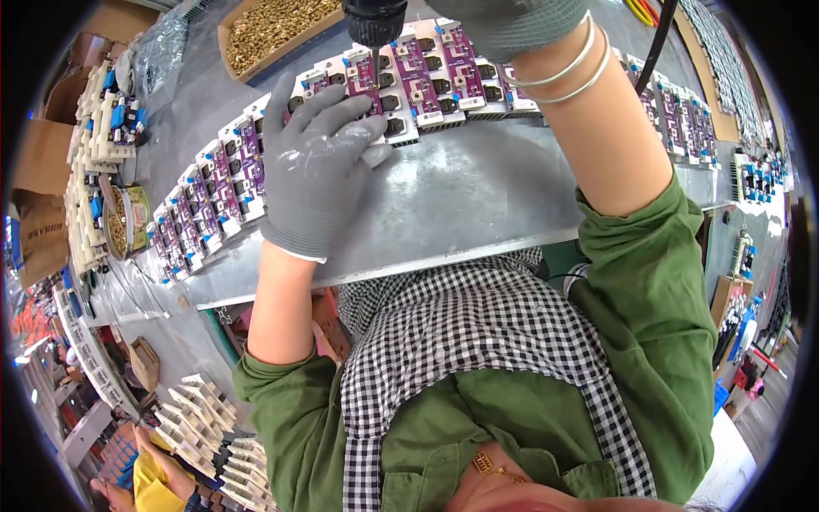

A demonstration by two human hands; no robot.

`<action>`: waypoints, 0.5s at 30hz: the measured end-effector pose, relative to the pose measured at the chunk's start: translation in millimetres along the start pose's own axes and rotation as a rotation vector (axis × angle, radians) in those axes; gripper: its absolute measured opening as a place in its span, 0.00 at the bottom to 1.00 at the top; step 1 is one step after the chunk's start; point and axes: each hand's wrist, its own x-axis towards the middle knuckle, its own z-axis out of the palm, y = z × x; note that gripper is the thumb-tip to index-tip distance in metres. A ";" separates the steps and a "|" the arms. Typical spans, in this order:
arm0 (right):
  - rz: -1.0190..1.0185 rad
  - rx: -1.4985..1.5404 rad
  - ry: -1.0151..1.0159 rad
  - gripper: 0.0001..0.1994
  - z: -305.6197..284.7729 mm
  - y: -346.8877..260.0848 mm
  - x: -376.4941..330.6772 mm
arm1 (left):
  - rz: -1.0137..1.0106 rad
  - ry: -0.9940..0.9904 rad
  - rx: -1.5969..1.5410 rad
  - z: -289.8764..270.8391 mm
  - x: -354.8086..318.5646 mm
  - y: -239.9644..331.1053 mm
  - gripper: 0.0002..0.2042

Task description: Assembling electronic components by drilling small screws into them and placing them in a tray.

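Front edge of the desk (461,200) bows across mid-view, just ahead of the checked apron (478,333). Room I've got: the strip of grey metal between that edge and the row of purple circuit boards (415,77), widest right of the left hand (320,175). Row limits me on the far side, cardboard tray (224,43) of brass-coloured parts behind it, upper left.

Left hand: grey glove, back up, forearm rising from the lower edge, fingers spread and part bent over the boards, thumb out to the right. Can't tell whether its grip has closed on anything.

Right hand (520,30): same glove, cut by the top edge, forearm slanting up-left over the desk, two bangles (559,85) at the wrist. Beside the black driver (375,26); fingers out of sight, so can't call that grip either.

Driver sits top centre over the row, long axis near vertical, bit pointing down at a board. Boards' long axes run front to back, tops leaning slightly left there.
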 end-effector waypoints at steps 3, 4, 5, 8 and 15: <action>0.006 -0.023 -0.003 0.29 -2.6 1.9 -0.4 | 0.011 0.024 0.013 6.2 -3.1 0.8 0.12; 0.009 -0.027 -0.006 0.29 -1.8 2.8 -1.2 | 0.011 0.048 0.012 6.7 -4.8 2.1 0.12; 0.013 -0.030 -0.009 0.29 -0.8 3.7 -2.0 | 0.008 0.046 0.013 6.1 -4.8 3.1 0.12; 0.020 -0.047 -0.021 0.29 0.3 6.3 -2.1 | 0.022 0.053 0.013 5.6 -2.0 2.9 0.12; 0.033 -0.101 -0.051 0.29 2.1 8.8 -0.3 | 0.014 0.049 0.021 6.3 -1.5 1.5 0.11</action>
